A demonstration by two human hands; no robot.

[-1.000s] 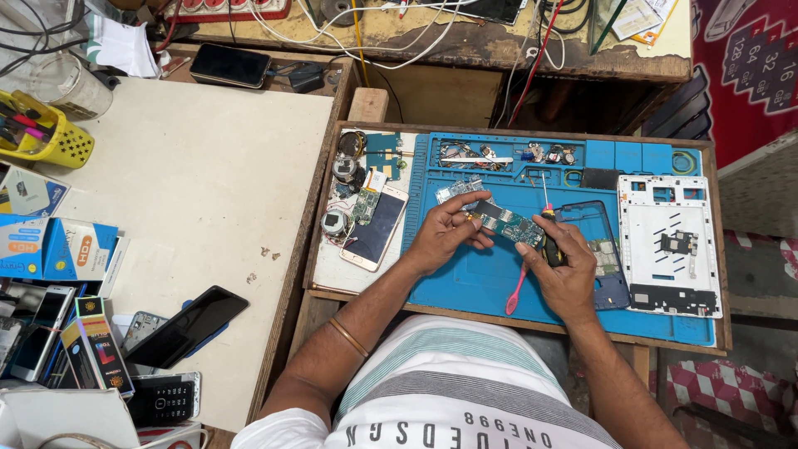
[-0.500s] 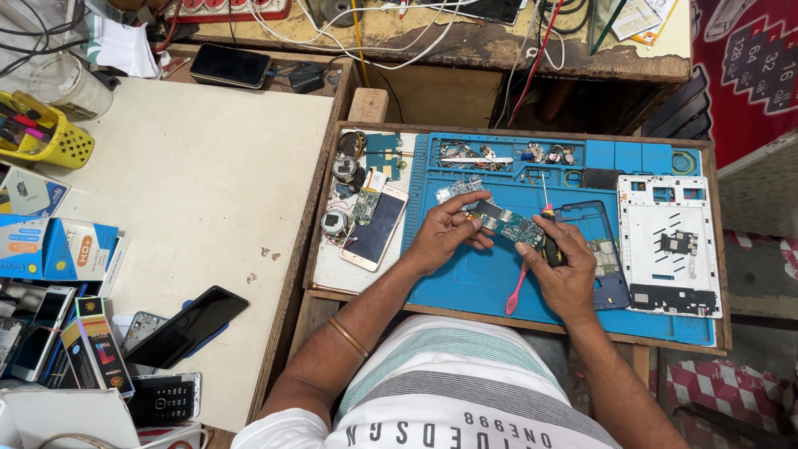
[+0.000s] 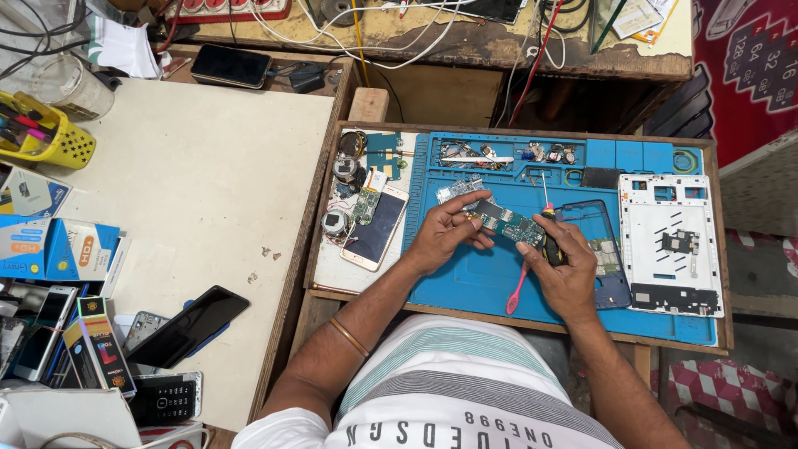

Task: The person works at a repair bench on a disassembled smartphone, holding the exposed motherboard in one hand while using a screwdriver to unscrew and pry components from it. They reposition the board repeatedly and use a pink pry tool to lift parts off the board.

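Together, left hand [image 3: 440, 237] and right hand [image 3: 565, 274] grip 1 circuit board [image 3: 507, 223].

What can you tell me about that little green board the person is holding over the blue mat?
The circuit board is a narrow green strip studded with small metal shields and parts. It lies roughly flat, slanting across the blue work mat. The left hand pins its upper-left end with the fingertips; the right hand meets its other end, holding a black-handled screwdriver.
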